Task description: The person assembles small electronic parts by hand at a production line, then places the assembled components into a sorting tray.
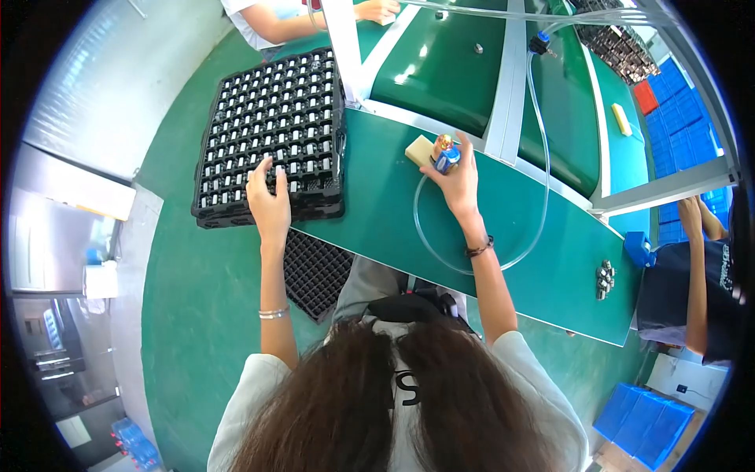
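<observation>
My left hand point(270, 206) reaches over a black tray point(344, 169), its fingers apart among the small parts near the tray's front side. The tray's pockets hold rows of small white-and-silver cylindrical parts point(259, 118). On the green workbench point(370, 189), my right hand point(460, 182) has its thumb and fingers closed round a small blue and copper-coloured piece point(447, 161). A cream-coloured block point(421, 151) lies right beside that piece. From near the block, a clear tube point(421, 228) loops across the bench under my right wrist.
A small heap of metal parts point(604, 280) lies at the bench's right end, next to a blue container point(638, 250). Beyond a white frame point(503, 86) runs a green conveyor point(440, 63). Co-workers' arms show at far left and right. Another black tray point(314, 271) sits lower, below bench level.
</observation>
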